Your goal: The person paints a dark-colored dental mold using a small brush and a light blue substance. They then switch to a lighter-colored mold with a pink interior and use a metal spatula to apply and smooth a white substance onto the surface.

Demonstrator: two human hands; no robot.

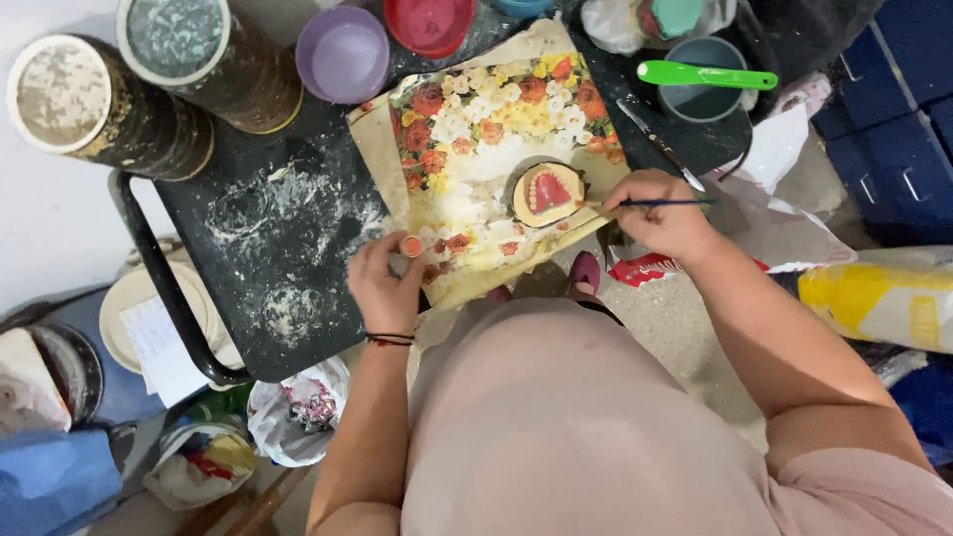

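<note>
Pinching a thin brush (655, 202) in the right grip (660, 213), tip at the light, likely brittle disc (546, 194) just beside it on the table (288, 258); left grip (389, 278) pinches an orange cap (411, 246); disc best held by its rim.

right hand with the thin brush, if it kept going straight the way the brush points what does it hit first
The right hand points its thin blue-handled brush leftward at the round tan cast with a red denture-shaped centre. That cast comes first; the tip looks at or almost on its edge, though depth is hard to judge from above.
</note>
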